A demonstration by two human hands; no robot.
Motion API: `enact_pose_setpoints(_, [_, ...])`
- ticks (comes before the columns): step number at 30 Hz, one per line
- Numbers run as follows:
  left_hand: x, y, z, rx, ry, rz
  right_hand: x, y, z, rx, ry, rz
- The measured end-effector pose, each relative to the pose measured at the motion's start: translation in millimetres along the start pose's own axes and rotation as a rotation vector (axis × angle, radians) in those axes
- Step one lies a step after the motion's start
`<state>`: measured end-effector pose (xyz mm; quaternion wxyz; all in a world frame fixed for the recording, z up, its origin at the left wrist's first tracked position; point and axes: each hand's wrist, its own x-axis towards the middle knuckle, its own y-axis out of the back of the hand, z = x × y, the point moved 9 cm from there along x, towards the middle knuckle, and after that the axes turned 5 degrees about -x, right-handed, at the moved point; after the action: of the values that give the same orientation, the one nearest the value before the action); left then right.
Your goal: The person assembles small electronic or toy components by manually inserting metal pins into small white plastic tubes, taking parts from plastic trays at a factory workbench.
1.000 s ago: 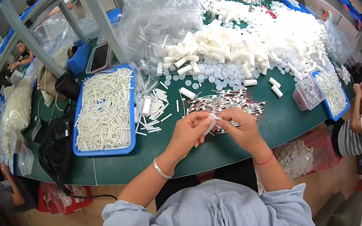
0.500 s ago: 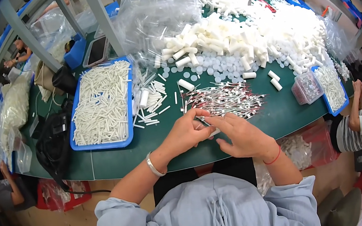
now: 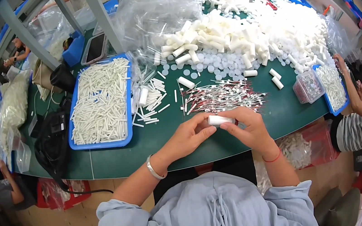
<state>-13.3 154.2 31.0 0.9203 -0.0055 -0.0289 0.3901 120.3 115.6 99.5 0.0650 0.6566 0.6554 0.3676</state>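
A short white cylinder [image 3: 220, 120] lies sideways between my two hands, above the near edge of the table. My left hand [image 3: 188, 135] is closed on its left end, with thumb and fingers against it. Around its right part my right hand [image 3: 249, 130] is closed, the thumb pressed on the near side. Just beyond my fingers spreads a pile of thin red-and-white wired parts [image 3: 222, 97]. Two loose white cylinders [image 3: 277, 83] rest to the right of that pile, and another white cylinder [image 3: 186, 83] lies at its far left.
At the left stands a blue tray [image 3: 121, 143] full of thin white sticks, with more white sticks [image 3: 154, 100] beside it. Farther back are a heap of white cylinders [image 3: 225, 34], pale round discs [image 3: 218, 64] and a clear plastic bag [image 3: 155, 6]. A clear box [image 3: 308, 88] sits right.
My right hand has moved slightly right and turned, so the white cylinder now shows between my hands. At the right, a co-worker's arm has reached up beside the small blue tray.
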Motion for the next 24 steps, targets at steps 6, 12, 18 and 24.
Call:
enact_pose_setpoints(6, [-4.3, 1.2, -1.1, 0.201, 0.119, -0.036, -9.0, -7.1, -11.9, -0.174, 0.124, -0.106])
enact_pose_setpoints(12, [-4.3, -22.4, 13.3, 0.418, 0.068, -0.048, -14.8, -27.8, -29.8, -0.148, 0.167, -0.132])
enact_pose_setpoints(18, [-5.1, -30.7, -16.8, -0.017, 0.363, -0.183, -23.9, -11.3, -6.3, 0.219, -0.06, -0.081])
enact_pose_setpoints(24, [-3.7, -44.7, 0.7, -0.04, 0.196, -0.022, -40.0, -16.9, 17.6, 0.423, -0.135, -0.057])
